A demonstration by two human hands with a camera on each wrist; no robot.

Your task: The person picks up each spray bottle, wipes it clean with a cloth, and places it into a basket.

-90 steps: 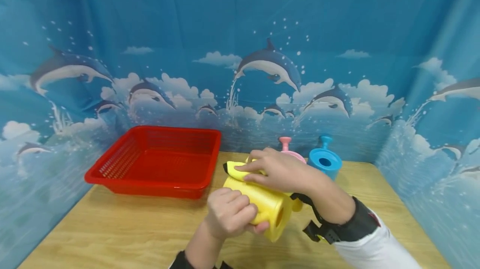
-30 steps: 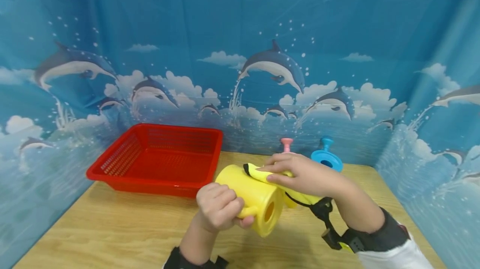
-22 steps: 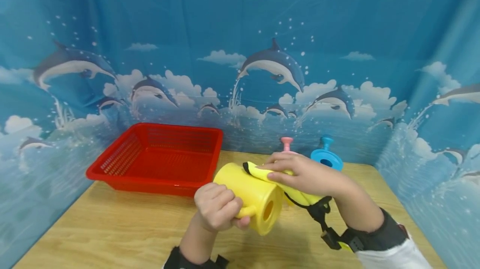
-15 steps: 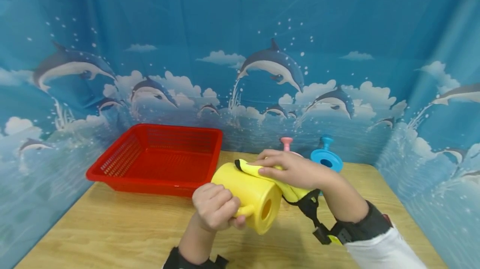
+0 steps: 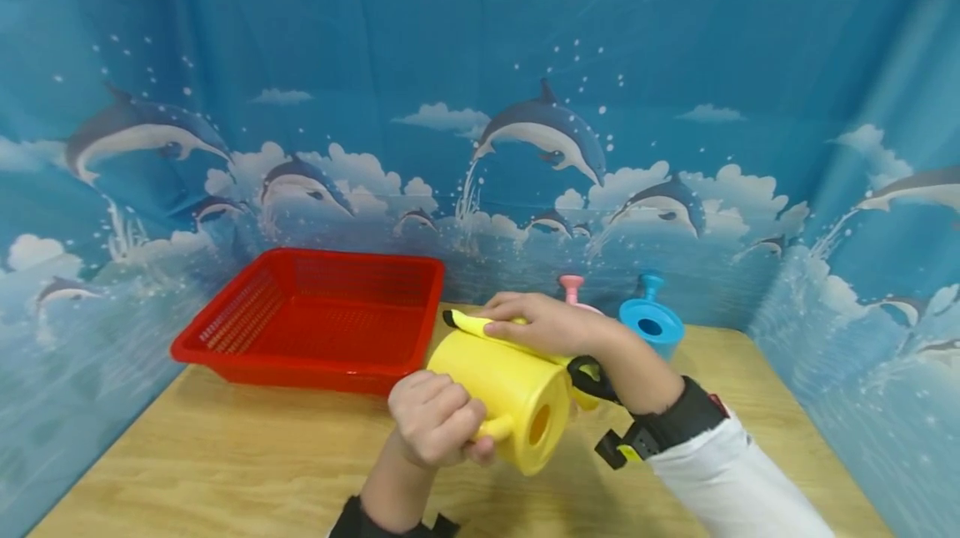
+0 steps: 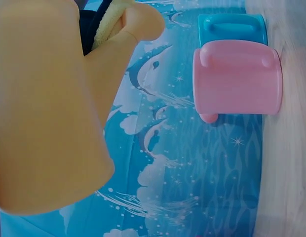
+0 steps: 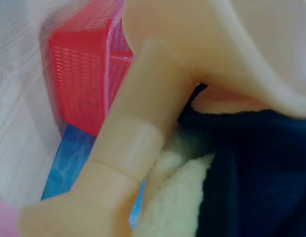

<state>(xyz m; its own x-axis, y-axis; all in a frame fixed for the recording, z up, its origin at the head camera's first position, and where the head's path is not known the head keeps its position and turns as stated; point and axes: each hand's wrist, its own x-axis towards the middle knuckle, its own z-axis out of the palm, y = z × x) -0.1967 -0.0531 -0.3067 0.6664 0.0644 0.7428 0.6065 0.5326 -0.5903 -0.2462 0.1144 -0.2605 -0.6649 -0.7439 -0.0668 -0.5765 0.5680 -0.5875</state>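
A yellow watering can [image 5: 495, 379] is held tilted above the table, the round opening in its top facing front right. My left hand [image 5: 435, 421] grips its handle, fingers curled. Across the can's upper side my right hand [image 5: 536, 325] holds a yellow cloth [image 5: 467, 322] with black edging, thumb and fingers over it. The left wrist view shows the can's body [image 6: 39, 108] large and close. In the right wrist view the spout [image 7: 138, 133] crosses the picture, the fuzzy cloth [image 7: 172, 192] beside it. Part of the cloth is hidden under my right hand.
A red perforated basket [image 5: 315, 369] stands at the back left of the wooden table [image 5: 225, 471]. At the back right are a blue watering can [image 5: 663, 342] and a pink one [image 6: 237, 79], partly hidden in the head view by my right hand. A dolphin-print curtain [image 5: 420, 29] encloses the table.
Over the last second my right hand has slid the cloth leftward along the can, towards its far end. The left hand keeps its grip, and the can has shifted only slightly.
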